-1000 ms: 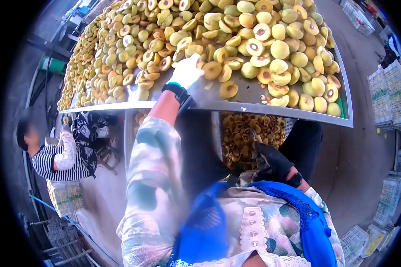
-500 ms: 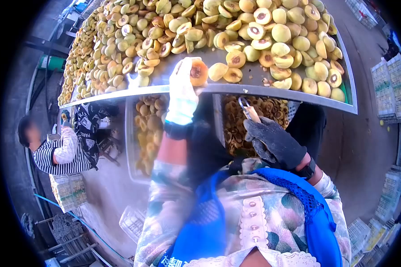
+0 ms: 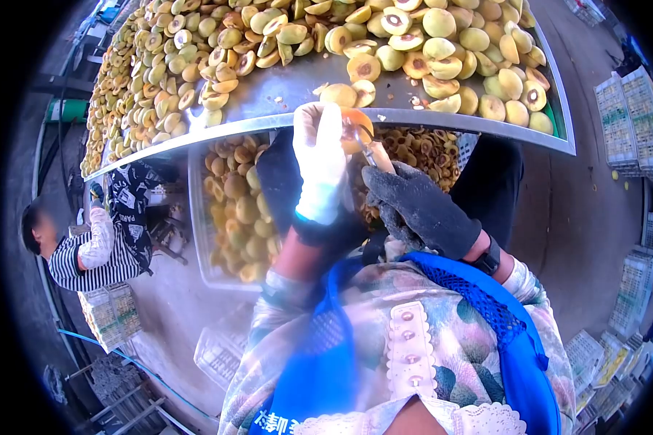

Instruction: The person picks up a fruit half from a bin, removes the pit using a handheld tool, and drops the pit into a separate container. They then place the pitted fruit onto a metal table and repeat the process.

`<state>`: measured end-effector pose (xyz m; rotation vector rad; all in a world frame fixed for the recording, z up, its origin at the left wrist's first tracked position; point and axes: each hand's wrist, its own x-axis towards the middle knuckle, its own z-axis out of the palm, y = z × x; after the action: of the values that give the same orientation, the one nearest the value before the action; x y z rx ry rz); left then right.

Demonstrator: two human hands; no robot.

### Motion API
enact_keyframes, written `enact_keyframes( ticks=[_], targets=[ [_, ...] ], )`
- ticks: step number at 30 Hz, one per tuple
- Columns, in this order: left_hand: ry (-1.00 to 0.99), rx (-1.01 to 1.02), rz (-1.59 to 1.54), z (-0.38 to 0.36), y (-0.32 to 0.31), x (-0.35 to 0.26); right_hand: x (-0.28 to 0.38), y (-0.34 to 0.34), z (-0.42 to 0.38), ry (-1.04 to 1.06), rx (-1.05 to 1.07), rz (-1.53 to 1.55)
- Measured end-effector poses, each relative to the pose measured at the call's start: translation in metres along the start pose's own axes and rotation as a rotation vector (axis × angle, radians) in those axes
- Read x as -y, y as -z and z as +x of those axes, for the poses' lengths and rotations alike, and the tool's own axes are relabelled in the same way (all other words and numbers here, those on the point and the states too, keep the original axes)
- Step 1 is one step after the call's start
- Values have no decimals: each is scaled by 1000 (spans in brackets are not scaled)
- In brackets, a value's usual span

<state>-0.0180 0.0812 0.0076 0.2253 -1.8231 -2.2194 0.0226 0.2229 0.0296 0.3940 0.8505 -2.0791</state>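
My left hand (image 3: 319,156), in a white glove, is closed on an orange halved fruit (image 3: 356,130) just below the metal table's front rim (image 3: 268,122). In a dark glove, my right hand (image 3: 424,206) grips a wooden-handled tool (image 3: 379,155). The tool's curved metal end touches the cut face of the fruit. Halved fruits (image 3: 363,67) lie on the table beyond both hands. Beneath the rim, a bin of small brown and yellow pieces (image 3: 428,152) is partly hidden by my right hand.
A clear tub (image 3: 199,239) of yellow fruit halves stands below the table at left. Another person (image 3: 98,250) in a striped top sits at far left beside stacked crates (image 3: 110,315). More crates (image 3: 635,123) stand at far right.
My left hand has brought the fruit down and right, off the table edge. My right hand has moved up and left, and its tool now meets the fruit.
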Motion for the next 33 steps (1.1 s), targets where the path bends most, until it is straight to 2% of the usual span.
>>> enact_keyframes(
  ticks=[2, 4, 6, 9, 11, 13, 15, 17, 19, 21, 24, 25, 27, 28, 30, 31, 33],
  targets=[
    [-293, -37, 228, 3, 3, 15, -1, 1, 1, -3, -18, 37],
    [-408, -29, 353, 3, 5, 18, 0, -1, 1, -2, -42, 28],
    [-343, 20, 373, 2, 8, 11, 0, 0, 0, 32, -40, -113],
    [44, -37, -99, -2, 3, 10, 2, 9, -3, 131, 6, -488],
    [61, -32, -45, -4, 0, 5, 2, 13, -3, 273, 46, -765],
    [44, -9, 27, -7, -1, 0, -5, 20, 4, 581, 74, -1084],
    [-2, 37, 116, -11, 0, -3, -8, 19, 6, 597, 29, -1134],
    [8, 17, 109, -12, 2, -1, -3, 8, 3, 247, -98, -890],
    [-19, -14, 134, -14, 1, 0, -6, 23, 5, 676, 70, -1349],
    [-81, -52, 192, -16, -2, -2, -7, 29, 7, 772, 156, -1491],
    [-85, 107, 277, -16, 8, 2, -4, 31, 8, 485, 169, -1351],
    [-33, 177, 333, -13, 12, 1, 0, 33, 5, 447, 197, -1370],
    [74, 319, 446, -6, 18, 1, 9, 31, 2, 237, 203, -1232],
    [142, 315, 369, -5, 19, 2, 14, 27, 2, 73, 182, -1075],
    [266, 303, 213, 0, 21, 8, 14, 29, 3, 28, 215, -820],
    [197, 316, 36, 0, 25, 18, 3, 37, 5, 139, 267, -723],
    [64, 156, -135, -16, 11, 24, -9, 43, 8, 396, 321, -716]
  ],
)
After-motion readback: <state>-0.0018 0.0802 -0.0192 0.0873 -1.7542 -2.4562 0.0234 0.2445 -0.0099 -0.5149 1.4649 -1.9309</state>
